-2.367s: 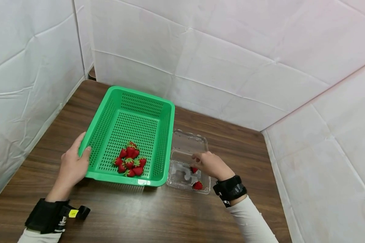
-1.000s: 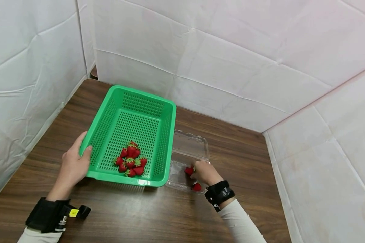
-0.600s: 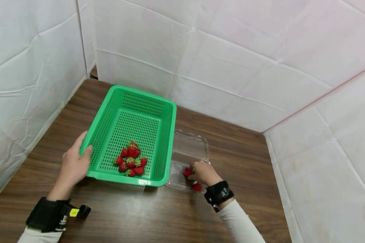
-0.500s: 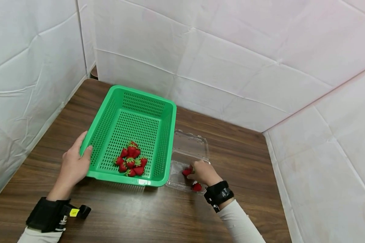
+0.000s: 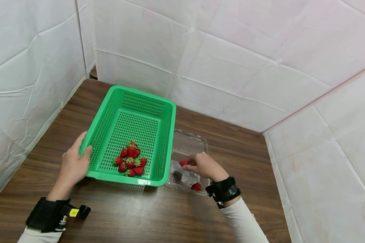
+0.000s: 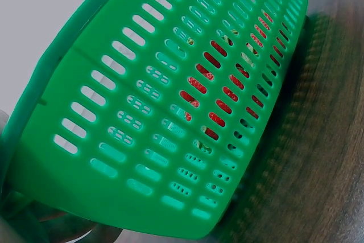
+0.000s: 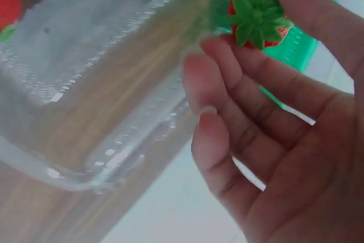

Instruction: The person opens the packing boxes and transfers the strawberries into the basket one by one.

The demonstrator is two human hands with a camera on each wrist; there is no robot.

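Note:
My left hand point(image 5: 73, 164) grips the near left corner of a green perforated basket point(image 5: 109, 111), thumb over its rim; the basket's slotted wall point(image 6: 170, 118) fills the left wrist view. Several strawberries point(image 5: 130, 161) lie in a heap in its near end. My right hand point(image 5: 202, 165) hovers over a clear plastic clamshell point(image 5: 191, 143) just right of the basket and pinches one strawberry point(image 5: 184, 163) by the fingertips; its red top and green leaves point(image 7: 257, 14) show between thumb and fingers. One more strawberry point(image 5: 196, 186) lies in the clamshell's near right corner.
Everything sits on a dark wood table point(image 5: 140, 212) enclosed by white padded walls point(image 5: 216, 50) at the left, back and right. The clamshell's open lid lies flat on its far side. Black camera straps are on both wrists.
My right hand has risen out of the clamshell tray with a strawberry pinched in it, moving slightly away from me. The left hand and basket have stayed put.

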